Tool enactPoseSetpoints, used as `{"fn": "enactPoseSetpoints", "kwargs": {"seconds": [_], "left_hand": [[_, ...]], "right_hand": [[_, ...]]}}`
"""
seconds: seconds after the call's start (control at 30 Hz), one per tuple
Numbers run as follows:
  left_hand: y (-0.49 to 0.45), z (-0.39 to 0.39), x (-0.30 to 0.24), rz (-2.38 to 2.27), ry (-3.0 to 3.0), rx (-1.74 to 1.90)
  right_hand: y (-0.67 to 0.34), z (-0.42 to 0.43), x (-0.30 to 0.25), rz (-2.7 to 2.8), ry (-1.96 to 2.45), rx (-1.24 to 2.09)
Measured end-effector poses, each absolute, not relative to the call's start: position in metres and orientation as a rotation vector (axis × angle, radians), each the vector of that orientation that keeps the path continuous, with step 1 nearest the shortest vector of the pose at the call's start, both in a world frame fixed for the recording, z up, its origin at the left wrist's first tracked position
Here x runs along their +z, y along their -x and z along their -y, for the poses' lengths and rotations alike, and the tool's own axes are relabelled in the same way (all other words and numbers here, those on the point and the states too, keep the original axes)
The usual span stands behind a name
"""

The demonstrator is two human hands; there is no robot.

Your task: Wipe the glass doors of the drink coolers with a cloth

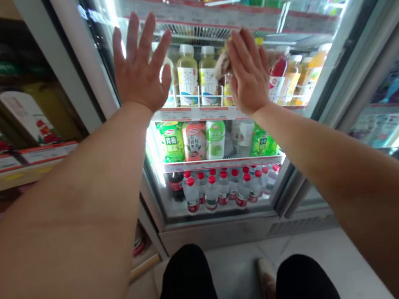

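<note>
I face a drinks fridge with a glass door (220,136). My left hand (139,68) is raised with fingers spread, palm flat toward the upper left of the glass. My right hand (249,72) lies flat with fingers together, pressing a crumpled beige cloth (222,63) against the glass in front of a shelf of green tea bottles (188,76). Only the cloth's edge shows past my fingers.
Inside the fridge, green and pink bottles (194,140) stand on a middle shelf and red-capped water bottles (224,188) at the bottom. Another fridge door (394,88) stands to the right. A shelf with yellow juice bottles (28,121) is on the left. My knees (191,287) are below.
</note>
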State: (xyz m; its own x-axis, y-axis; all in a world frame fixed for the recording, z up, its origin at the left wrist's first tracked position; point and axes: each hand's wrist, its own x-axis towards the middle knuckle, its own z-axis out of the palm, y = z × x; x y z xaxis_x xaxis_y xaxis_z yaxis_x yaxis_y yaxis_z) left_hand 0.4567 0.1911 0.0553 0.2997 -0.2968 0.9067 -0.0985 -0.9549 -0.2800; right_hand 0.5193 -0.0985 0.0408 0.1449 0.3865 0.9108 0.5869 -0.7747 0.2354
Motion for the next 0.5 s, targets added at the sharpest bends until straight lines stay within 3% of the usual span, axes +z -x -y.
{"fn": "enactPoseSetpoints", "kwargs": {"seconds": [0.1,0.3,0.5], "left_hand": [[-0.459,-0.192,0.055,-0.346,2.357,-1.708],[-0.465,-0.194,0.055,-0.356,2.332,-1.744],[-0.465,-0.195,0.055,-0.332,2.307,-1.732]], "right_hand": [[-0.526,0.122,0.045,1.345,2.37,-1.567],[-0.57,0.14,0.06,0.698,1.86,-1.836],[-0.568,0.143,0.051,0.986,2.043,-1.725]]}}
